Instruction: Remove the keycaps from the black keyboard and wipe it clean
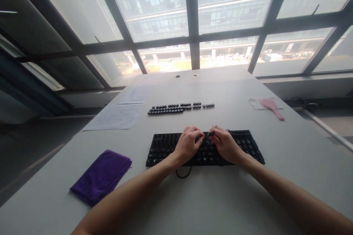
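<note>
A black keyboard (202, 159) lies across the table in front of me, with bare key positions at its upper left and keycaps on its lower rows and number pad. My right hand (224, 143) is closed over the keyboard's upper middle, pinching a black keycap (211, 134). Thin, pale wire-like loops (214, 127) stick up at the same fingertips; they look like a wire keycap puller. Just left of it, my left hand (189, 141) is curled, thumb and forefinger close together; whatever they hold is hidden. Removed keycaps (168, 109) stand in rows beyond the keyboard.
A folded purple cloth (102, 176) lies at the left. Papers (116, 116) are spread at the far left, and a pink hairbrush (271, 107) rests partly on a clear bag at the right. The keyboard's cable (184, 177) loops out in front. Large windows stand behind the table.
</note>
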The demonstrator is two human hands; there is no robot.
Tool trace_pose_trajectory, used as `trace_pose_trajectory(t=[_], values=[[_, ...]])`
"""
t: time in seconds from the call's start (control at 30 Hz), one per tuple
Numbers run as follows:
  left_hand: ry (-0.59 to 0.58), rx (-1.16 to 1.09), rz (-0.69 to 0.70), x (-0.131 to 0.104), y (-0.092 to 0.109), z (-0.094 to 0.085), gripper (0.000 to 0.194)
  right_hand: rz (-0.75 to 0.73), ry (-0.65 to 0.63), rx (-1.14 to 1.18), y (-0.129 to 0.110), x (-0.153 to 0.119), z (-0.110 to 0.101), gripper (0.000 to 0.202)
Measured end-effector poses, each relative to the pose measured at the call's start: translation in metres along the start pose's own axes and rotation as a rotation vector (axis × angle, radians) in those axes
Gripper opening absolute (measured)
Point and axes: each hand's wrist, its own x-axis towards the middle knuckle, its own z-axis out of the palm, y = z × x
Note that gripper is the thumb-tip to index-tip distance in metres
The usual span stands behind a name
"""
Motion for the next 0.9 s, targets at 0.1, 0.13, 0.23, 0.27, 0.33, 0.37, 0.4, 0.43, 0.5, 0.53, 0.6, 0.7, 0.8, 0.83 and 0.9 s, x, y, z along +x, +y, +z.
trace_pose_trajectory(t=[0.1, 0.13, 0.23, 0.27, 0.33, 0.37, 0.4, 0.43, 0.5, 0.53, 0.6, 0.7, 0.8, 0.83, 0.9], values=[[-0.003, -0.016, 0.008, -0.002, 0.001, 0.000, 0.013, -0.049, -0.086, -0.059, -0.001, -0.002, 0.001, 0.018], [-0.009, -0.026, 0.017, -0.002, 0.002, 0.000, 0.014, -0.059, -0.095, -0.073, -0.001, -0.003, 0.002, 0.019], [-0.069, -0.048, 0.058, -0.002, 0.006, -0.002, 0.017, -0.053, -0.054, -0.072, 0.000, -0.005, 0.001, 0.019], [-0.097, -0.047, 0.070, -0.002, 0.006, -0.002, 0.017, -0.036, -0.029, -0.053, 0.001, -0.005, 0.001, 0.018], [-0.134, -0.031, 0.078, -0.001, 0.006, 0.001, 0.018, 0.013, 0.013, -0.003, 0.004, -0.005, 0.000, 0.016], [-0.139, -0.022, 0.074, -0.001, 0.006, 0.003, 0.017, 0.035, 0.027, 0.020, 0.005, -0.005, -0.001, 0.015], [-0.137, -0.016, 0.069, -0.001, 0.005, 0.006, 0.016, 0.053, 0.034, 0.036, 0.007, -0.004, -0.001, 0.015], [-0.130, -0.013, 0.064, -0.001, 0.004, 0.008, 0.014, 0.065, 0.036, 0.045, 0.008, -0.004, -0.002, 0.015], [-0.115, -0.003, 0.062, -0.002, 0.004, 0.012, 0.011, 0.077, 0.037, 0.045, 0.010, -0.004, -0.002, 0.014], [-0.110, 0.002, 0.067, -0.002, 0.004, 0.013, 0.009, 0.081, 0.038, 0.042, 0.010, -0.004, -0.003, 0.014], [-0.100, 0.005, 0.081, -0.003, 0.006, 0.013, 0.007, 0.102, 0.052, 0.058, 0.011, -0.004, -0.003, 0.015], [-0.074, -0.014, 0.093, -0.005, 0.009, 0.012, 0.008, 0.139, 0.084, 0.112, 0.012, -0.005, -0.003, 0.019], [-0.050, -0.058, 0.088, -0.006, 0.010, 0.012, 0.010, 0.116, 0.090, 0.085, 0.010, -0.005, -0.003, 0.019], [-0.046, -0.076, 0.087, -0.006, 0.010, 0.012, 0.010, 0.100, 0.094, 0.060, 0.010, -0.005, -0.003, 0.019], [-0.037, -0.107, 0.090, -0.007, 0.009, 0.012, 0.011, 0.066, 0.114, 0.011, 0.008, -0.005, -0.001, 0.019]])
